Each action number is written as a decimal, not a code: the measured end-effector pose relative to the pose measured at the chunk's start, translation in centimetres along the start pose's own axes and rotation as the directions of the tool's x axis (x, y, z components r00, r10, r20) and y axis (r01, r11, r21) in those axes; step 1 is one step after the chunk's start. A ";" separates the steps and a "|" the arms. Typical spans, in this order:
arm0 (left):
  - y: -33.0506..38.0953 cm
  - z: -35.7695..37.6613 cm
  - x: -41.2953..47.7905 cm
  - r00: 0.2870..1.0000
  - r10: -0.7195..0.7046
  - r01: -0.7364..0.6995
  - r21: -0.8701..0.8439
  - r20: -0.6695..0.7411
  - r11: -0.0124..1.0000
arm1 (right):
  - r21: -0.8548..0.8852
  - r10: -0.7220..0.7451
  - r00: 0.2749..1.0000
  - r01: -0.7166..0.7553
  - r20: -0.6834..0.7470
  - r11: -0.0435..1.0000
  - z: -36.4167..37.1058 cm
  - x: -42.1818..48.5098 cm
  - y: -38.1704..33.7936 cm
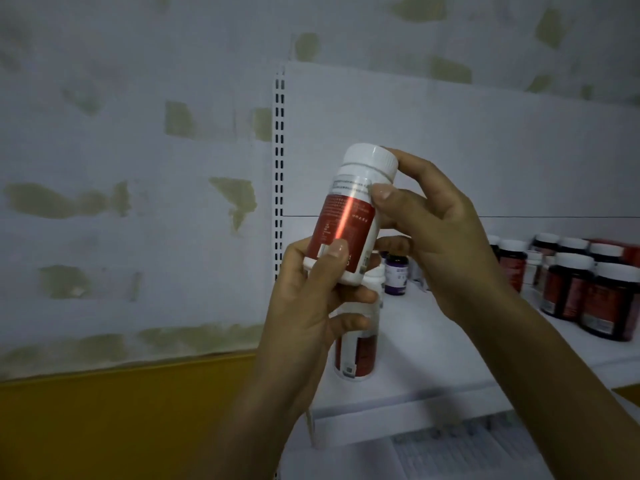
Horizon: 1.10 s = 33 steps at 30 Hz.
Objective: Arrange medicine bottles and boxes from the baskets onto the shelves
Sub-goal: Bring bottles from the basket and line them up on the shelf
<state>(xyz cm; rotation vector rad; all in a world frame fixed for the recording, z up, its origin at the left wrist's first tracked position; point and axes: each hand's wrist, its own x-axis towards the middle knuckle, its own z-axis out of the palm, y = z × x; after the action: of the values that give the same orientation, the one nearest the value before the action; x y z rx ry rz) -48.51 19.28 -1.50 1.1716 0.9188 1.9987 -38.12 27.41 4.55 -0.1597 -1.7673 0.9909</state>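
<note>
Red-labelled bottle [343, 223] is held tilted above the left end of the shelf [433, 358]. The left grip [311, 299] curls round its base and the right grip [433, 244] pinches below the cap. It is probably rigid, light plastic with a glossy, slippery label, so holding the base and neck seems safest.

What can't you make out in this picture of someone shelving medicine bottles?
Head view only:
Print on the held bottle: too small and streaked by glare to read.
White bottle on the shelf: top hidden by the left hand.
Purple-labelled bottle: partly behind the right hand.
Dark bottles: row cut by the right edge.
Baskets: outside the frame.
</note>
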 end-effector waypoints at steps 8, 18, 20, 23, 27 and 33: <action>-3.1 6.8 0.5 0.970 -0.153 0.187 -0.177 0.188 0.966 | -0.187 -0.068 0.973 0.026 -0.221 0.982 -7.2 -3.1 -2.2; -11.5 22.9 -3.9 0.732 -0.423 0.498 0.003 0.534 0.867 | -0.221 0.074 0.850 -0.219 -0.521 0.950 -23.8 -14.9 -4.8; -13.4 26.8 -5.7 0.695 -0.416 0.456 0.087 0.587 0.886 | -0.249 0.080 0.828 -0.257 -0.554 0.934 -26.8 -18.6 -5.9; -16.7 33.1 -9.8 0.604 -0.451 0.474 0.159 0.657 0.866 | -0.245 0.100 0.780 -0.312 -0.618 0.918 -31.1 -24.4 -7.3; -22.3 40.5 -16.1 0.440 -0.570 0.641 0.202 0.694 0.741 | -0.213 0.169 0.665 -0.453 -0.727 0.866 -37.9 -32.6 -8.2; -29.4 48.9 -22.0 0.144 -0.731 0.881 0.250 0.667 0.401 | 0.017 0.320 0.449 -0.560 -0.834 0.829 -46.5 -42.6 -7.5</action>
<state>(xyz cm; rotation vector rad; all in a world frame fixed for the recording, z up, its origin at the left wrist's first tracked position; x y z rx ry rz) 9.34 30.06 -17.89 0.8443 0.6514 0.5685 21.74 24.95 -16.41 -1.1472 -0.9475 0.8111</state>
